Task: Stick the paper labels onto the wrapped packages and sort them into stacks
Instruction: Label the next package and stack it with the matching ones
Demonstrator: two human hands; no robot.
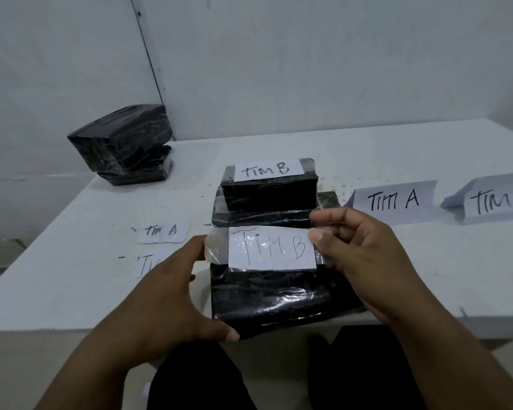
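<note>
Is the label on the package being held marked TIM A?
No, the label on the held package reads TIM B, taped on under clear tape.

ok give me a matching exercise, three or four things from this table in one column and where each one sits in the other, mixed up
Things:
1. black wrapped package under the hands
2. unlabelled black wrapped stack
3. small white "TIM A" paper slip
4. folded white "TIM B" paper sign

Places:
a. far left corner of the table
b. flat on the table, beyond the left hand
c. near edge, held at both ends
d. standing at the right edge of the view

Pairs: 1-c, 2-a, 3-b, 4-d
</note>
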